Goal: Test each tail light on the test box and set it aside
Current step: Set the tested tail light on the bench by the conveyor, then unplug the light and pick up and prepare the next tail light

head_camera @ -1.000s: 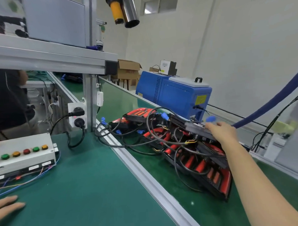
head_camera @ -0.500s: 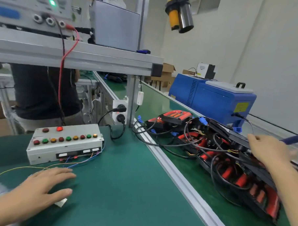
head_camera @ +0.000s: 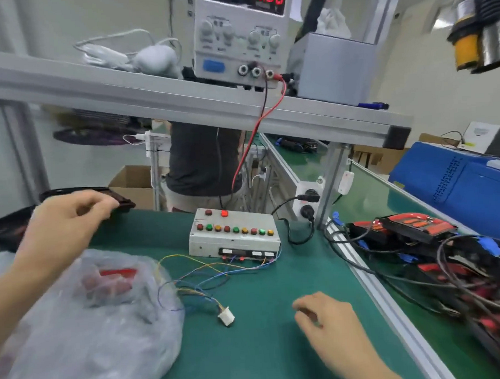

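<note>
The grey test box [head_camera: 233, 237] with its row of coloured buttons stands mid-bench, one red lamp lit. Thin coloured wires run from it to a white plug [head_camera: 226, 316] lying loose on the green mat. My left hand [head_camera: 64, 226] reaches far left and grips the edge of a dark tail light [head_camera: 120, 201]. My right hand [head_camera: 326, 315] hovers low over the mat with fingers loosely curled, holding nothing. A heap of red-and-black tail lights [head_camera: 416, 229] with tangled cables lies on the belt at the right.
A clear plastic bag [head_camera: 85, 319] with something red inside fills the near left. A power supply [head_camera: 239, 32] sits on the overhead shelf, with leads hanging down. A blue machine [head_camera: 457, 186] stands at far right. A person [head_camera: 201, 162] stands behind the bench.
The view swung left. My right hand left the tail light heap on the right and came back over the mat empty. My left hand rose off the mat to the dark tail light.
</note>
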A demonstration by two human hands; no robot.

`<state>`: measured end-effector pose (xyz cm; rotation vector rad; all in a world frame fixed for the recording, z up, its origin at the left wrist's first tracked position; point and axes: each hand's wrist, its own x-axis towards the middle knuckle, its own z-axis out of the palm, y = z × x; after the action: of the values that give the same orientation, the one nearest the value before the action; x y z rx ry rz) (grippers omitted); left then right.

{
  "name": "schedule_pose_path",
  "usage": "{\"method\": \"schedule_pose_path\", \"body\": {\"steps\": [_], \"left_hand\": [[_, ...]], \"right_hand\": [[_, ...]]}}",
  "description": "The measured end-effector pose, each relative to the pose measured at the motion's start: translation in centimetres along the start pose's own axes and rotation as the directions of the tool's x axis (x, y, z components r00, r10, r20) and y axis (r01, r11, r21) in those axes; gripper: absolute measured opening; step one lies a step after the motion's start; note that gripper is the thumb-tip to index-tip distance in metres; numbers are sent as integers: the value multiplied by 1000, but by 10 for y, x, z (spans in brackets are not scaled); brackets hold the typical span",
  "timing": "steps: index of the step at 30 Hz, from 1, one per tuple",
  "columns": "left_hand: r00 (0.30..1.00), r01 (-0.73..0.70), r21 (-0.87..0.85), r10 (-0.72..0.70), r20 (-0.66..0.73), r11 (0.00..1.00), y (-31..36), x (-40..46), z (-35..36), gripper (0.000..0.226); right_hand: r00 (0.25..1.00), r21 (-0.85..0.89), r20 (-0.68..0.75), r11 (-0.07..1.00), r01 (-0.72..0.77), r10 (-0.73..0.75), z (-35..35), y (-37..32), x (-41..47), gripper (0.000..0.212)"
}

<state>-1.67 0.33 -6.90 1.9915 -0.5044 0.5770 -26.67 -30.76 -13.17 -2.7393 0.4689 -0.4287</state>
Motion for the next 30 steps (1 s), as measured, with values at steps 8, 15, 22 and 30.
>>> {"method": "schedule_pose_path", "body": {"steps": [8,15,22,30], "left_hand": [[963,256,553,-258,-76,793,-64,48,-49,70],[932,109,790,-339,130,604,-86,66,-33,89],[869,-153,895,-374,324,419,-95,68,-5,77],[922,-276,941,-222,316,193,-99,64,5,47]], "right_hand": [[1000,-53,7,999,8,-7,63,-37,28,31],[993,-24,-108,999,44,-46,77,-39,28,23],[978,-121,-165,987,109,-128,78,-43,32,46],[975,-123,-169,984,126,-146,79,-44,32,44]]}}
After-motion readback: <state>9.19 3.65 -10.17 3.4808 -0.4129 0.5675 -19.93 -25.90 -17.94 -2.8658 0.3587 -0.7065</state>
